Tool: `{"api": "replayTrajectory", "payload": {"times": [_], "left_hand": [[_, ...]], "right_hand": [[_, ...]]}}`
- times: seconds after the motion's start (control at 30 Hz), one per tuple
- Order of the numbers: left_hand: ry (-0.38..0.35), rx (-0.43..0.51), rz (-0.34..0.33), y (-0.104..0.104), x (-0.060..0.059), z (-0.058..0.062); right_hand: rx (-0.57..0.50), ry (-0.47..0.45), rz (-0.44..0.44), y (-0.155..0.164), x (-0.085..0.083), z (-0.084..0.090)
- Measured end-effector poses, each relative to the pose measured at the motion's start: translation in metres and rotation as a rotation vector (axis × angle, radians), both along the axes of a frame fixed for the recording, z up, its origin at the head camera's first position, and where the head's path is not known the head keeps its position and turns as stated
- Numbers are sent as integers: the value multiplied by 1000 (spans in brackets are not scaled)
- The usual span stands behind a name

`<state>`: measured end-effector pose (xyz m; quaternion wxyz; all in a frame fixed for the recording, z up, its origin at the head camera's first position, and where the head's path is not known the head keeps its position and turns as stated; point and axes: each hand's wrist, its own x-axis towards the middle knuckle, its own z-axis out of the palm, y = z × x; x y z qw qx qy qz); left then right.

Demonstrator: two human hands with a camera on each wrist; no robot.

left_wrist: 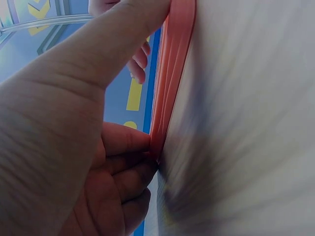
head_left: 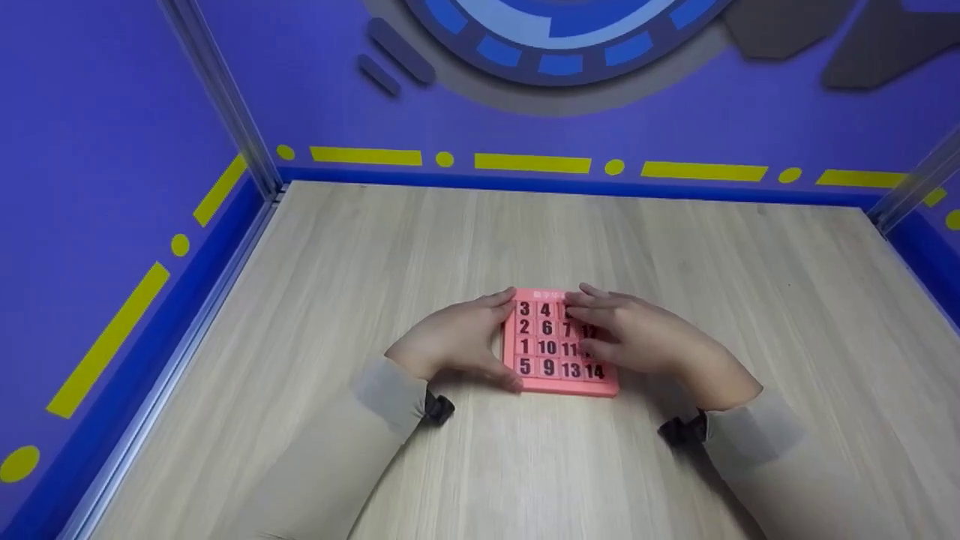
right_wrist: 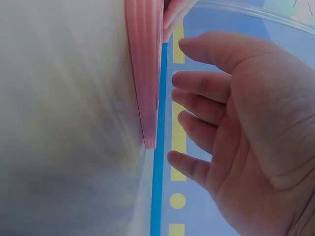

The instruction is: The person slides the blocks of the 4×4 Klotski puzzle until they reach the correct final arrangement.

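Observation:
A pink number sliding puzzle (head_left: pixel 547 347) lies flat on the table, its black-numbered tiles facing up. The bottom row reads 5, 9, 13, 14. My left hand (head_left: pixel 457 337) holds the frame by its left side, thumb at the near corner and fingers at the far corner. In the left wrist view, those fingertips press against the puzzle's pink side (left_wrist: pixel 172 73). My right hand (head_left: pixel 645 334) is over the puzzle's right part and hides some upper-right tiles. Seen from the right wrist, the slightly bent fingers (right_wrist: pixel 197 83) of this hand stand above the puzzle, apart from its side.
The wood-grain table (head_left: pixel 375 255) runs back to a blue-purple wall (head_left: pixel 525 127) with yellow dashes. Another such panel (head_left: pixel 97 187) closes the left side, with a metal rail along the table edge. Both wrists wear black straps (head_left: pixel 682 431) over pale sleeves.

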<state>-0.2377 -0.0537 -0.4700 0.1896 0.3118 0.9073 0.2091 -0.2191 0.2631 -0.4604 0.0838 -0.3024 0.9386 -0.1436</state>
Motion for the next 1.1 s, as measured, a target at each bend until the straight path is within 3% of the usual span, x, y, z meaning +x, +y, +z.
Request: {"api": "replayTrajectory", "payload": {"times": [0.33,0.67,1.1], "left_hand": [[4,5,-5,1,-1,0],[10,15,4,0,0,-1],[14,25,10,1,0,-2]], "right_hand": [[39,-70,23,0,0,-2],[69,-81,-57,2,1,3],[198,-66,-112,3,6,13]]}}
